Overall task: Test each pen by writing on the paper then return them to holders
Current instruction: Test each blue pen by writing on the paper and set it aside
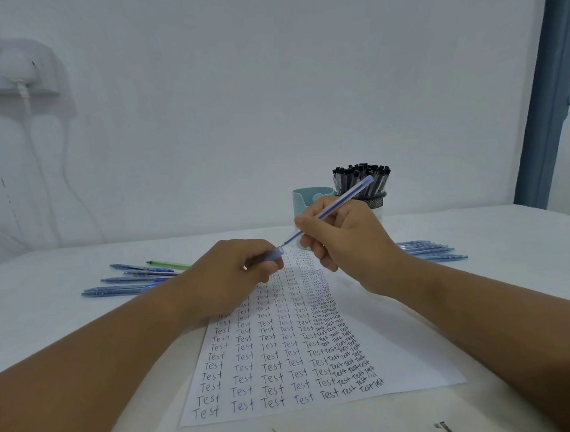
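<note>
Right hand (341, 242) grips a slim translucent blue pen (334, 210); left hand (243, 271) pinches its blue cap (276, 253) at the tip, above the white written-on paper (284, 358).

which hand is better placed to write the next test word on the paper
Right: the right hand already grips the blue pen, tip down over the paper. The left hand only holds the cap.

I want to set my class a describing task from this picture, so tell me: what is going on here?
A person is testing pens at a white table. The right hand holds a blue pen by its barrel, tip pointing at the cap pinched in the left hand; pen and cap are apart. Below lies a paper filled with rows of "Test". Loose blue pens lie at both sides, and a mesh holder of black pens stands behind.
</note>
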Demonstrator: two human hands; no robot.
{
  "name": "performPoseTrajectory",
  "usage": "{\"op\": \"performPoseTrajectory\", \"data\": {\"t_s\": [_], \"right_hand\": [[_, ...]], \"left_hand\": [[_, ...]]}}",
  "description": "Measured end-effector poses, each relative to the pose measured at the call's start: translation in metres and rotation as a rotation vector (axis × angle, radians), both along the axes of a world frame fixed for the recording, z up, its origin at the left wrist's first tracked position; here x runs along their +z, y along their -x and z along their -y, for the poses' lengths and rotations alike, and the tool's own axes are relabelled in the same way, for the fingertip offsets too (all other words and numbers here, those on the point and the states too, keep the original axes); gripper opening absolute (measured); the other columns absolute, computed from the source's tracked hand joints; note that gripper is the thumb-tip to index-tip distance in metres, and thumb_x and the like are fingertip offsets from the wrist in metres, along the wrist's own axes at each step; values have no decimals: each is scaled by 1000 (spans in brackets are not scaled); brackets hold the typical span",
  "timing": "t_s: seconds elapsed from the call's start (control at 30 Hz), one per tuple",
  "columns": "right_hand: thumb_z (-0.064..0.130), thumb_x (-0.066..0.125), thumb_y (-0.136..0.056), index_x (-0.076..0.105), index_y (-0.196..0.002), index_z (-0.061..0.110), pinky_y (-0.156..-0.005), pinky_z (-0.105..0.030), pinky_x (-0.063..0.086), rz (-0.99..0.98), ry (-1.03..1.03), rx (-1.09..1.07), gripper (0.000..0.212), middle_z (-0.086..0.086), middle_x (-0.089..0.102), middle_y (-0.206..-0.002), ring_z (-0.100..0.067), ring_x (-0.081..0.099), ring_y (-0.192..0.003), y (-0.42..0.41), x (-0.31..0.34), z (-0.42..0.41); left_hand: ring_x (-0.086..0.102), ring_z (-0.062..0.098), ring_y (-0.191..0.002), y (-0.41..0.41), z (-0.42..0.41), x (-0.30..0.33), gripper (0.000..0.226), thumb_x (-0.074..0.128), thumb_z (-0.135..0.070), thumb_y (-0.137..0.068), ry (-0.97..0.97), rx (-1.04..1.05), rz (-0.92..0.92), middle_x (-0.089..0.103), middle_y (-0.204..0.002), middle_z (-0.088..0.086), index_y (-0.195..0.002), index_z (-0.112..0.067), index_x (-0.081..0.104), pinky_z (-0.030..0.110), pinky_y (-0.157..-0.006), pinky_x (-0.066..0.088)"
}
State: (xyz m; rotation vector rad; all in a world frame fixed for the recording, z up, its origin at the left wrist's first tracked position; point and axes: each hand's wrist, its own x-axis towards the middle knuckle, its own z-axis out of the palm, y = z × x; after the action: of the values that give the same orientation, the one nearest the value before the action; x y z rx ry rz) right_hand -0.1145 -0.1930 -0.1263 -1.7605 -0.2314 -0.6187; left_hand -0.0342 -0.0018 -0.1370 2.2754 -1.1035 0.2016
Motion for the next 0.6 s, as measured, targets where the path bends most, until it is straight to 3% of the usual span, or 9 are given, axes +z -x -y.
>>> {"op": "performPoseTrajectory", "data": {"t_s": [0.13, 0.23, 0.4, 0.6], "right_hand": [[13, 70, -94, 71, -87, 7, -45, -25, 40, -27, 220, 64, 9, 6, 63, -57, -10, 48, -49, 2, -8, -2], [11, 73, -92, 72, -86, 4, -46, -24, 38, -4, 239, 80, 9, 10, 61, -53, -6, 45, -46, 1, -10, 0], [9, 73, -91, 71, -84, 1, -46, -21, 37, 38, 199, 135, 11, -3, 68, -66, -6, 48, -48, -1, -13, 4], [12, 74, -91, 74, -83, 5, -47, -23, 39, 22, 229, 151, 11, -9, 70, -73, -8, 49, -51, -3, -14, 8]], "left_hand": [[66, 4, -86, 6, 2, -1, 17, 57, -26, -100, 54, -49, 2, 71, -94, -13, -90, -34, 68, 24, -77, 50], [65, 6, -83, 11, 4, -2, 28, 53, -23, -101, 65, -52, 49, 70, -85, -11, -80, -38, 63, 17, -70, 47], [59, 4, -74, 16, 9, -4, 31, 48, -14, -103, 90, -68, 63, 64, -74, -6, -85, -34, 63, 10, -64, 42], [57, 0, -67, 13, 12, -7, 35, 47, -14, -104, 88, -68, 54, 62, -67, -19, -83, -37, 64, 10, -62, 42]]}}
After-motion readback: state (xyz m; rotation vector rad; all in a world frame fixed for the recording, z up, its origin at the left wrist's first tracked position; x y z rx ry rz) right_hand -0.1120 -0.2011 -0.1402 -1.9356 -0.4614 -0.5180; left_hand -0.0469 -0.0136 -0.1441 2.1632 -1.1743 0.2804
